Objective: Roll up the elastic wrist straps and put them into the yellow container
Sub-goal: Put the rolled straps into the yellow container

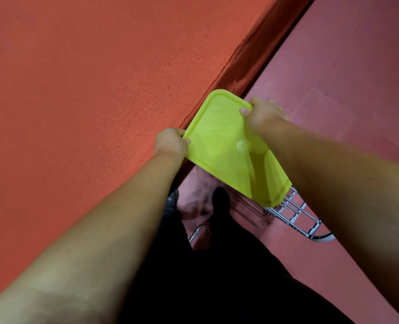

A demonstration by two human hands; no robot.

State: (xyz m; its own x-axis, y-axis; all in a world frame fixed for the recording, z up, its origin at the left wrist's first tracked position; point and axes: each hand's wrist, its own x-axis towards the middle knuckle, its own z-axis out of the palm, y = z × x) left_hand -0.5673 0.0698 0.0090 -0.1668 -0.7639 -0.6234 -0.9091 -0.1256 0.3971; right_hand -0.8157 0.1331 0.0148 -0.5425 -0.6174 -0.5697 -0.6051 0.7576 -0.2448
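Your left grip point(171, 142) pinches the left corner of the yellow container point(222, 146), and your right grip point(264, 115) curls round its far right corner, thumb on top, so both hold it. The container (only its flat top face shows) sits between your hands just beside the edge of the orange bench point(77, 90). It is above the pink floor point(345, 66) and partly covers a wire rack point(296, 216) near your black shoes point(220, 197).

Between the gripping left hand point(171, 142) and right hand point(264, 115), the container point(226, 146) is plain lime yellow. Left of the grip the table point(77, 90) is speckled orange-red; right of it the floor point(345, 78) is dull pink. Below: silver wire rack point(296, 216), black trousers point(217, 277) and shoe point(220, 199).
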